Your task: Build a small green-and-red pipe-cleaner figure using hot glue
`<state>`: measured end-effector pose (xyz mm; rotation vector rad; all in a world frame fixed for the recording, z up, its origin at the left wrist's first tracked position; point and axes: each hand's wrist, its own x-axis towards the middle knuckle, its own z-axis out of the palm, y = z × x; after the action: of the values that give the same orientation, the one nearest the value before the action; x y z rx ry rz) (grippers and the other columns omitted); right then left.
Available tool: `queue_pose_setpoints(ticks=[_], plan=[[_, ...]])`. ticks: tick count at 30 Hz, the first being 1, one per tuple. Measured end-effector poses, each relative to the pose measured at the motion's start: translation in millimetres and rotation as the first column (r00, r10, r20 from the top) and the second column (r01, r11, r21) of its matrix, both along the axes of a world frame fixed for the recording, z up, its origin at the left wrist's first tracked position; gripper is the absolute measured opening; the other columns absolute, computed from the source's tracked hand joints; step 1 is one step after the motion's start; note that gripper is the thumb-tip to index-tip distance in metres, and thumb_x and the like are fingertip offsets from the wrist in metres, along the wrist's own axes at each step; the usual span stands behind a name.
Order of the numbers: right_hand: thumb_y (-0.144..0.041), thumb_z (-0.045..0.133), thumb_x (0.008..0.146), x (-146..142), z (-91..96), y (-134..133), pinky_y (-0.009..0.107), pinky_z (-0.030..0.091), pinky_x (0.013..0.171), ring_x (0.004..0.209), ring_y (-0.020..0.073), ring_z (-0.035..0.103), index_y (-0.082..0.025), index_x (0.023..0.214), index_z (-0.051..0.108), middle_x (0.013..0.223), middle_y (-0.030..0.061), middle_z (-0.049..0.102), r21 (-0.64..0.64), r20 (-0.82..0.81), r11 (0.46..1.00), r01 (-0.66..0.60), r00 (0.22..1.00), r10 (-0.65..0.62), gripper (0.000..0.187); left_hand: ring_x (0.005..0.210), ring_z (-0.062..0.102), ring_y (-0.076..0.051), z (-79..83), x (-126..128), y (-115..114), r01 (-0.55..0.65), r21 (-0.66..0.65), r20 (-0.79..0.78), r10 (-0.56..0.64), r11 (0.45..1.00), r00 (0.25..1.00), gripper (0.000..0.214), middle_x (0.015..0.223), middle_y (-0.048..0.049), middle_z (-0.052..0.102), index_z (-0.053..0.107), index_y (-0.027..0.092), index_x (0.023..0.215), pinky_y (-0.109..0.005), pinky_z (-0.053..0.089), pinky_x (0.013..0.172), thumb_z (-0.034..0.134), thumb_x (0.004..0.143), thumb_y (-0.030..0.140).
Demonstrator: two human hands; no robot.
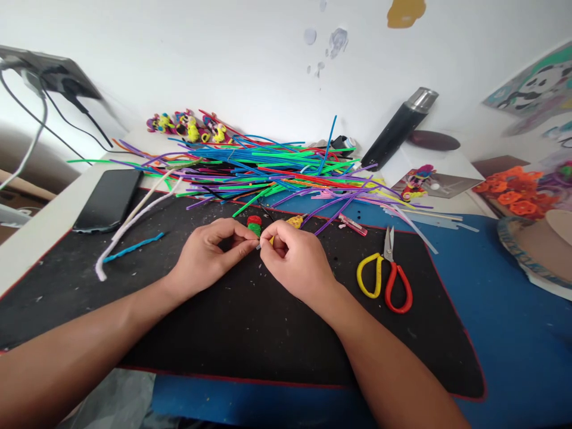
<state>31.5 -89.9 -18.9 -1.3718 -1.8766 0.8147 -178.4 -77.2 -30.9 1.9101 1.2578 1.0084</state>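
Note:
Both of my hands meet over the middle of a black mat [250,322]. My left hand [208,250] pinches its fingertips together at a small thin piece I cannot name. My right hand [295,259] is curled in a pinch against it, with a bit of yellow pipe cleaner showing between the fingers. Just beyond the fingertips sits a small red and green coiled pipe-cleaner piece [254,225]. A wide heap of coloured pipe cleaners [268,170] lies behind it.
Yellow and red scissors [386,277] lie right of my right hand. A dark phone [108,199], a white pipe cleaner [134,223] and a blue one [134,246] lie to the left. A black flask [397,128], small figures [187,126] and orange shapes [513,193] stand further back.

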Motion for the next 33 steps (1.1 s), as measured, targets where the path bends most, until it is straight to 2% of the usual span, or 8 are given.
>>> queue_pose_setpoints(ticks=[5,9,16,25,33], plan=[[-0.028,0.065,0.096,0.4,-0.3,-1.1,0.029,0.035,0.065,0.058,0.0132,0.048,-0.025,0.09,0.067,0.064,-0.0065,0.055,0.016,0.006,1.0,0.002,1.0,-0.002,0.008,0.074,0.073,-0.019,3.2,1.4,-1.8,-0.01,-0.144,0.085,0.022,0.989,0.996,0.024,0.083,-0.0036,0.083,0.083,0.022,0.087,-0.028,0.057,0.069,0.08,0.095,0.045],[-0.027,0.066,0.096,-0.3,-0.8,-2.0,0.029,0.035,0.065,0.059,0.0133,0.048,-0.025,0.09,0.066,0.065,-0.0066,0.055,0.015,0.028,1.0,0.004,1.0,-0.004,0.006,0.076,0.073,-0.02,5.7,2.5,-2.3,-0.005,-0.196,0.133,0.032,0.981,0.991,0.028,0.083,-0.0043,0.082,0.079,0.021,0.084,-0.028,0.057,0.07,0.084,0.093,0.048],[-0.026,0.066,0.095,-1.6,-0.5,-2.2,0.028,0.034,0.064,0.057,0.0128,0.047,-0.024,0.091,0.067,0.064,-0.0072,0.054,0.054,0.046,0.999,-0.008,0.999,0.006,0.005,0.074,0.069,-0.017,9.5,6.4,-4.6,-0.013,-0.271,0.18,0.064,0.962,0.982,0.019,0.08,-0.0017,0.077,0.075,0.021,0.081,-0.026,0.056,0.073,0.082,0.086,0.038],[-0.026,0.066,0.095,-2.5,-2.4,-0.3,0.029,0.033,0.064,0.059,0.0134,0.048,-0.025,0.09,0.067,0.064,-0.0068,0.054,0.034,0.038,0.999,-0.006,0.999,0.005,0.005,0.068,0.058,-0.016,10.2,11.1,-3.4,-0.053,-0.274,0.133,0.092,0.96,0.987,0.019,0.075,-0.0002,0.068,0.071,0.021,0.08,-0.026,0.049,0.066,0.077,0.081,0.039],[-0.032,0.065,0.092,-0.9,-0.7,11.9,0.028,0.036,0.059,0.058,0.0132,0.05,-0.024,0.087,0.066,0.063,-0.0072,0.054,-0.055,-0.179,0.995,0.079,0.98,-0.088,0.009,0.069,0.058,-0.017,26.4,26.1,13.0,-0.075,-0.218,0.087,0.096,0.973,0.992,0.021,0.076,-0.0009,0.067,0.07,0.021,0.079,-0.028,0.047,0.065,0.071,0.079,0.042]])
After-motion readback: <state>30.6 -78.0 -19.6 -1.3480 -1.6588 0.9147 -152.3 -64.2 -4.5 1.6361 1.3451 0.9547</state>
